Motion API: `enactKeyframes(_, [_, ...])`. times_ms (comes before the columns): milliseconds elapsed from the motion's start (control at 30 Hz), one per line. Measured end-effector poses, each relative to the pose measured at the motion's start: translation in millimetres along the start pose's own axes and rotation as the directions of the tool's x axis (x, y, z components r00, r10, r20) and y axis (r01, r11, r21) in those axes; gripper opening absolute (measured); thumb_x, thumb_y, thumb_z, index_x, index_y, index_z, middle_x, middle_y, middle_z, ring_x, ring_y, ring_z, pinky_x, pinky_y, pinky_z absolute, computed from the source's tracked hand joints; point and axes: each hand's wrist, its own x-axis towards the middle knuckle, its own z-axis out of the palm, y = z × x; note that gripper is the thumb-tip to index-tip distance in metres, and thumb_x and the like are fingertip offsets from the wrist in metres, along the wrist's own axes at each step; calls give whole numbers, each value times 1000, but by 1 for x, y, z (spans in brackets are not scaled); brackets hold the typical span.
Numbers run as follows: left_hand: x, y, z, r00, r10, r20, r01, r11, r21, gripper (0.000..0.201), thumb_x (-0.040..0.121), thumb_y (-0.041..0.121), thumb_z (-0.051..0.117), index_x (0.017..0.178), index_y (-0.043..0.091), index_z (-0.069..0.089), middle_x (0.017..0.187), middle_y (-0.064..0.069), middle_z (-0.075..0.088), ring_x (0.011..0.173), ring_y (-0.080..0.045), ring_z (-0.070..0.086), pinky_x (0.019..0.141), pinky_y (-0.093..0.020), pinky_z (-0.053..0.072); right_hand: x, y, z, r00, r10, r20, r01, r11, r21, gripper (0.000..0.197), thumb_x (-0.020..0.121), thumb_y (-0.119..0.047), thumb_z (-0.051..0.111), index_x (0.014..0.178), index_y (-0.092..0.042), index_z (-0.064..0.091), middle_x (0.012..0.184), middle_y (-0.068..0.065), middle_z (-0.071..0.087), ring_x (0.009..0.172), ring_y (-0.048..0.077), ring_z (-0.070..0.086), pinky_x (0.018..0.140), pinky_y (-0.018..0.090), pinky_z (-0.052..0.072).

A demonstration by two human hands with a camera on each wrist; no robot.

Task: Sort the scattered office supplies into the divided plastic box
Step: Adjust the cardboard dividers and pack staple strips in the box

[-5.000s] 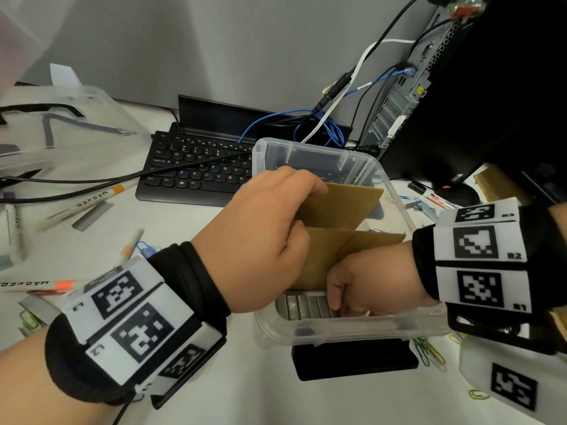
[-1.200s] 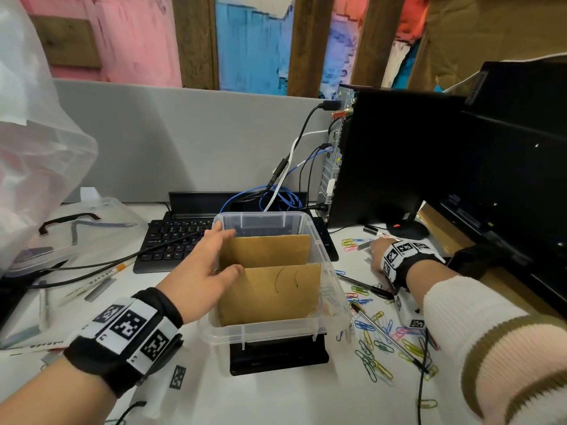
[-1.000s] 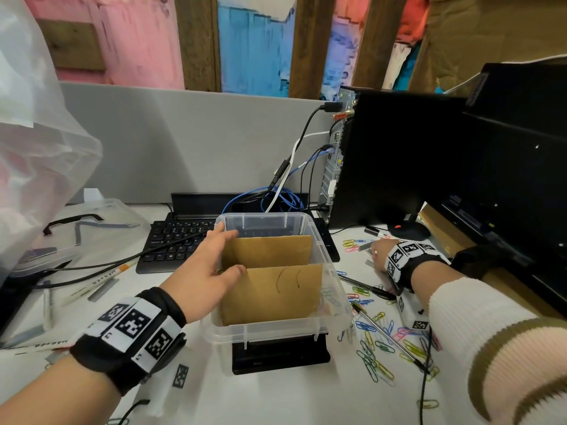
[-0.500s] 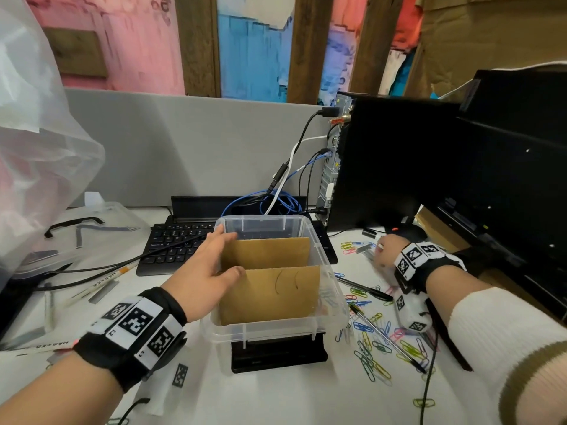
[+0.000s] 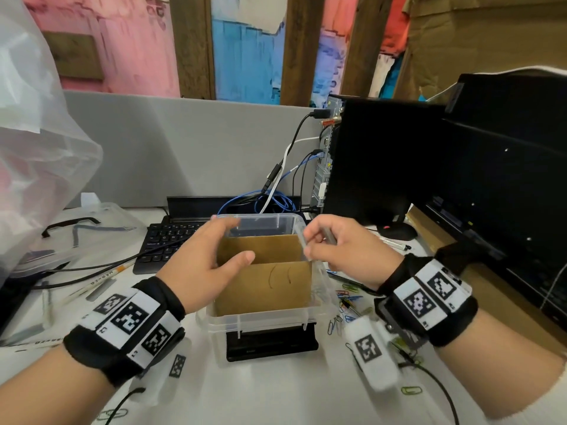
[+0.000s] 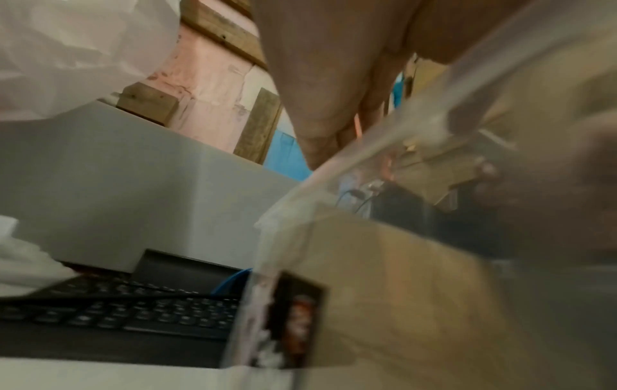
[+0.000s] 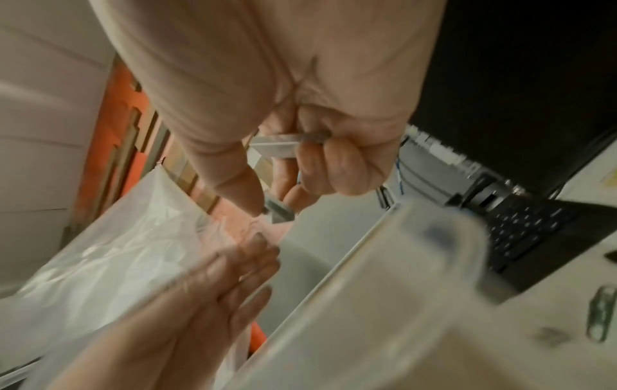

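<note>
Now the right hand (image 5: 343, 253), which half a second ago reached among the clutter on the desk (image 5: 276, 391), hovers at the divided plastic box (image 5: 260, 320) rim pinching grey staple strips (image 7: 284, 145); the left hand (image 5: 202, 265), fingers relaxed, steadies the box, so a drop-in looks imminent.

One clear box (image 5: 257, 317) stood on the tabletop (image 5: 276, 394), split by two cardboard dividers (image 5: 264, 286). There was one keyboard (image 5: 165, 243), one mouse (image 5: 399, 232) and one computer tower (image 5: 377, 161). Two hands were over the box, left (image 5: 202, 265) and right (image 5: 346, 256). Two markers (image 5: 101, 280) lay at the left. The paper clips (image 5: 346, 297) at the right were too many and too tangled to count.
</note>
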Motion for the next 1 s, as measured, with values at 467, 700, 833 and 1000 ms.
enactKeyframes(467, [-7,15,13,993,-15,117,77,835,-545,4,86,7,65,89,7,63,83,-7,67,75,-18,62,70,-29,56,-4,-2,55,995,-89,35,85,992,90,13,80,-11,69,88,-13,58,81,7,55,72,16,50,71,36,47])
enactKeyframes(700, [-7,16,18,988,-68,137,135,809,-573,8,90,10,60,85,15,57,85,-9,56,79,-17,55,75,-35,57,-3,0,56,996,16,84,-38,965,259,14,97,-12,45,95,-16,58,68,0,44,57,8,39,51,23,31])
enactKeyframes(833, [-7,13,19,989,-73,127,133,811,-570,10,92,7,57,87,15,55,88,-9,54,83,-19,54,77,-39,57,-2,5,52,999,5,41,-14,975,222,23,101,-15,39,107,-14,61,70,-5,45,55,10,42,55,27,40])
enactKeyframes(1000, [-7,14,18,989,-52,137,120,823,-556,6,94,5,53,96,9,57,86,-9,62,82,-18,61,78,-38,58,-1,10,52,998,0,62,-11,983,182,35,100,-19,44,134,-19,50,92,-8,53,71,6,53,76,33,51])
